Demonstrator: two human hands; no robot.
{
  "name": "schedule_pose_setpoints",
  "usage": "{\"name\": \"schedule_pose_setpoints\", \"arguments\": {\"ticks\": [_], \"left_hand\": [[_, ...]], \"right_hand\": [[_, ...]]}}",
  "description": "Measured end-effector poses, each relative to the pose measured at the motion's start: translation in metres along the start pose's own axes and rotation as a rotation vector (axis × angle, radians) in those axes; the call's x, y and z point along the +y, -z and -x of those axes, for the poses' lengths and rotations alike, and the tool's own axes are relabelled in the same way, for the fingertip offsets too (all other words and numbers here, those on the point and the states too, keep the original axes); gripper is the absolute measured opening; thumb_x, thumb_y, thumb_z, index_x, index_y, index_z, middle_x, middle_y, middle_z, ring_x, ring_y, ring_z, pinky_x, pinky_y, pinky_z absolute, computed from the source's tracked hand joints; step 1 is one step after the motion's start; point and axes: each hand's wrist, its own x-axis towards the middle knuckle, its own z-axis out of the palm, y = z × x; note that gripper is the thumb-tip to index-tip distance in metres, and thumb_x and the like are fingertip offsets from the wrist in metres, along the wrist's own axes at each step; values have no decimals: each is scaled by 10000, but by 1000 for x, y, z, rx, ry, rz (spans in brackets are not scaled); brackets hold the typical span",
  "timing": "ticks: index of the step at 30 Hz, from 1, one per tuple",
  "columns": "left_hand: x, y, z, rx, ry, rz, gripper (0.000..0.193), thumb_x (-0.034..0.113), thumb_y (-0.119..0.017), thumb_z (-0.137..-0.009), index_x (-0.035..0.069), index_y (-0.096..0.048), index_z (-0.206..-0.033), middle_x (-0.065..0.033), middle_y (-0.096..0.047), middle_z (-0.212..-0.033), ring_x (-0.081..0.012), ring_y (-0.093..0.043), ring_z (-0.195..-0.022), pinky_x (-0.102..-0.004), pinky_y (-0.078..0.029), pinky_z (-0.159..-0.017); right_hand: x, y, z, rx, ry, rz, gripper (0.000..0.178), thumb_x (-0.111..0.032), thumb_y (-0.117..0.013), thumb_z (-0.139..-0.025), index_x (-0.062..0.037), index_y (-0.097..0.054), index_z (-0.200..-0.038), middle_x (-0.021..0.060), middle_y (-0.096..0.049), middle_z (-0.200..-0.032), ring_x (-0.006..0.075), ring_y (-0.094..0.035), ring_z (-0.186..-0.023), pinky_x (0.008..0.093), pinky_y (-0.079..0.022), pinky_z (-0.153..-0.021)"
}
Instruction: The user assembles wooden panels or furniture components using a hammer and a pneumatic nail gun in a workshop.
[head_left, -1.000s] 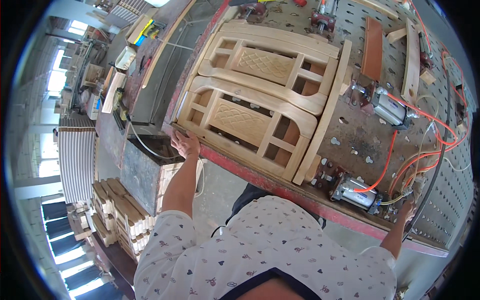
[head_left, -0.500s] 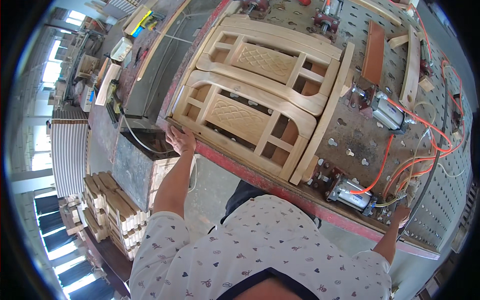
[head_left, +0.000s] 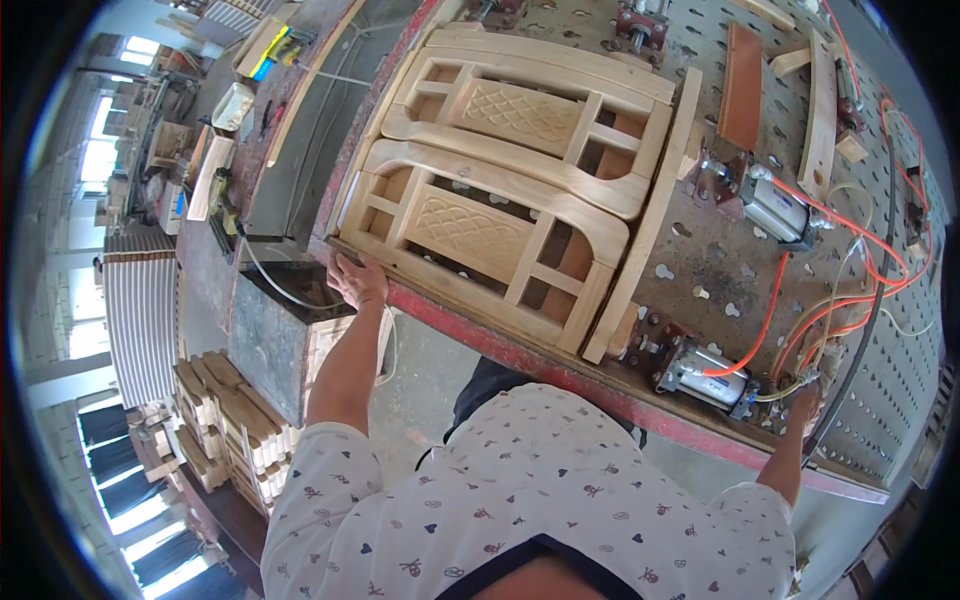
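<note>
My left hand (head_left: 358, 280) lies on the near left corner of the red-edged clamping table (head_left: 470, 328), fingers apart and holding nothing. Beside it, two pale wooden panel frames (head_left: 575, 212) lie one behind the other, each with a carved lattice centre panel. A long wooden strip (head_left: 645, 230) runs along their right side. At the table's near right edge, my right hand (head_left: 803, 408) is at the hose fittings (head_left: 806, 378), close to a silver air cylinder (head_left: 710, 375). Its fingers are small and partly hidden, so their grip is unclear.
Another air cylinder (head_left: 775, 212) sits farther back, with orange hoses (head_left: 768, 315) looping across the perforated tabletop. A reddish-brown board (head_left: 740, 88) lies behind it. To my left are stacked wooden pieces (head_left: 235, 415), a dark metal box (head_left: 268, 325) and a bench with a green-handled tool (head_left: 222, 200).
My right hand has moved forward a little, up to the hose fittings. My left hand keeps its place on the table corner. The frames lie as before; the view has shifted slightly.
</note>
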Motion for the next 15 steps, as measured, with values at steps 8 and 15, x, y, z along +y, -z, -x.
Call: {"name": "schedule_pose_setpoints", "arguments": {"ticks": [8,15], "left_hand": [[-6,-6,-1,50,-5,24,522,359,-522,-887,2,-528,-1268,-169,-456,-1421,-404,-406,-1229,-455,-337,-1071],[-1,-4,0,48,-30,42,499,311,-543,-870,0,-508,-1259,-194,-445,-1403,-412,-399,-1217,-466,-361,-1055]], "right_hand": [[-3,30,4,112,129,83,305,-340,-497,-939,-64,-542,-1061,222,-668,-906,408,-637,-761,505,-505,-693],[17,17,6,168,197,137,310,-339,-506,-936,-58,-547,-1063,227,-670,-904,410,-638,-760,506,-508,-699]]}}
